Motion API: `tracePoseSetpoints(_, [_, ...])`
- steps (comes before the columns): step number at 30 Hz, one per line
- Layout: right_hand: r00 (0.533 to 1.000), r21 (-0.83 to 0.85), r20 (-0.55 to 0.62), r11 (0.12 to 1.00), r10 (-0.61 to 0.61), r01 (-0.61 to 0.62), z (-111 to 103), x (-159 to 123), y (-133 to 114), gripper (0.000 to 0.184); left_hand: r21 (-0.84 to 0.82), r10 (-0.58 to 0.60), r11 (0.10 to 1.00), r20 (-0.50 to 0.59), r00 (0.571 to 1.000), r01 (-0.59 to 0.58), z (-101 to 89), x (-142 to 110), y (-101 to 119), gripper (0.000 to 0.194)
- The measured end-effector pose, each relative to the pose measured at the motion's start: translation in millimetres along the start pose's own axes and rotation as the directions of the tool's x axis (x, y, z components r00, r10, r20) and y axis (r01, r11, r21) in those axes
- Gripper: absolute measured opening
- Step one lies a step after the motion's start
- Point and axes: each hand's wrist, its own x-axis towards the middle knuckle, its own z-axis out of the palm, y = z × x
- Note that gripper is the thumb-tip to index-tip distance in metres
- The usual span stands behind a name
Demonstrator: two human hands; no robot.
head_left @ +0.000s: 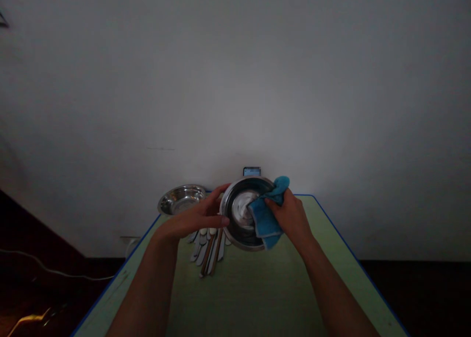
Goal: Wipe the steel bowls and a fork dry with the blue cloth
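Left hand (pixel 198 217) grips steel bowl (pixel 231 226); right hand (pixel 290 217) presses blue cloth (pixel 263 219)

And there's the steel bowl (pixel 235 214) held up over the table (pixel 257 302), left hand (pixel 195 217) on its left rim, right hand (pixel 290 217) pressing a cloth (pixel 265 217) into it! Just left of that bowl and slightly behind, a second bowl (pixel 181 198) sits at the table's far end. Directly in front, under it, lies a fan of cutlery (pixel 208 248). Behind it, a small device (pixel 251 171) just pokes up!
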Motion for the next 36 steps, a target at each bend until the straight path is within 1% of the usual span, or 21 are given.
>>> tracePoseSetpoints(3, [1.0, 0.016, -0.013, 1.0, 0.01, -0.01, 1.7, 0.1, 0.7, 0.025, -0.021, -0.009, 1.0, 0.006, 1.0, 0.009, -0.6, -0.3, -2.1, 0.081])
tracePoseSetpoints(8, [1.0, 0.033, -0.013, 0.999, 0.007, -0.006, 2.9, 0.1, 1.5, 0.026, -0.037, -0.014, 0.999, -0.032, 0.999, 0.013, -2.9, -0.2, -5.1, 0.08])
tracePoseSetpoints(13, [1.0, 0.029, -0.004, 1.0, 0.001, -0.001, 3.4, 0.4, 1.7, 0.026, -0.043, -0.007, 0.999, -0.043, 0.999, 0.005, -2.6, -0.3, -3.8, 0.076])
tracePoseSetpoints(19, [0.999, -0.001, 0.023, 1.0, -0.028, 0.028, 1.0, -2.0, -1.3, 0.027, -0.032, 0.004, 0.999, 0.026, 1.0, -0.003, 0.2, 1.1, 4.6, 0.074])
tracePoseSetpoints(23, [0.996, -0.016, 0.042, 0.997, -0.075, 0.076, 0.3, -3.4, -3.1, 0.027, -0.007, 0.004, 1.0, 0.045, 0.999, -0.004, 1.0, 2.0, 8.6, 0.071])
tracePoseSetpoints(26, [0.994, -0.004, 0.051, 0.995, -0.099, 0.099, 1.4, -3.4, -3.6, 0.026, 0.02, 0.003, 1.0, 0.044, 0.999, -0.003, 0.6, 2.3, 10.2, 0.069])
tracePoseSetpoints(31, [0.985, 0.012, 0.094, 0.989, -0.148, 0.147, 1.8, -3.9, -5.6, 0.028, 0.072, 0.006, 0.997, 0.086, 0.996, -0.012, 0.8, 2.8, 15.6, 0.064])
tracePoseSetpoints(36, [0.969, 0.058, 0.139, 0.978, -0.206, 0.2, -0.1, -3.8, -7.0, 0.029, 0.128, -0.008, 0.992, 0.101, 0.995, -0.005, 0.3, 2.3, 17.8, 0.062])
